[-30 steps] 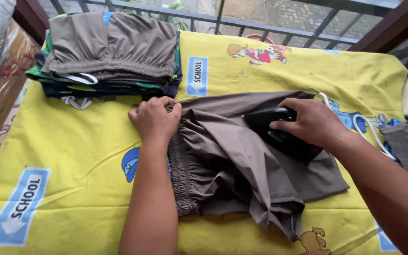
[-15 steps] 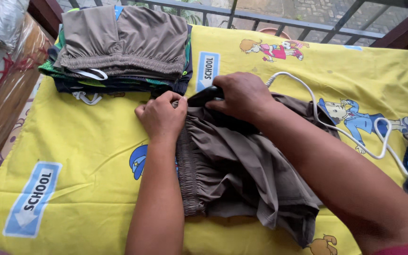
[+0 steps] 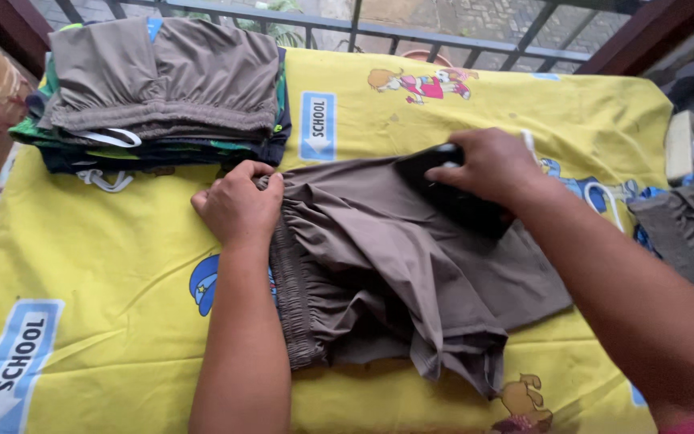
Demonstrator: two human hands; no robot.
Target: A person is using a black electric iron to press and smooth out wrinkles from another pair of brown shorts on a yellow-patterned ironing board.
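Ironing setup on yellow cartoon-print cloth (image 3: 122, 265) spread as a pad over the table. Brown shorts (image 3: 411, 273) lying dead centre, elastic waistband at 9 o'clock, legs trailing toward 3 to 5 o'clock, lower leg hem rumpled and folded over at 5 o'clock. Left hand (image 3: 238, 205) at 10 o'clock of the garment, fingers curled together and pinching the waistband corner, apparently to anchor the fabric and keep it taut against the pull of the iron. Right hand (image 3: 487, 165) at 1 o'clock of the garment, wrapped tight around the handle of a black iron (image 3: 451, 197), soleplate flat on the upper leg panel; grip from above probably for downward pressure while sliding. White cord (image 3: 604, 201) looping off toward 3 o'clock, kept clear of the pressing area. Stack of folded clothes (image 3: 162, 92) parked at 10 to 11 o'clock on the cloth, brown piece on top, green and dark layers beneath, white drawstring hanging out at its front edge; just beside the left hand, within reach but off the working patch. More grey-brown garments (image 3: 688, 233) heaped at 3 o'clock past the table edge, unfolded. Metal railing (image 3: 363, 20) across 12 o'clock. Cannot tell whether iron is powered.
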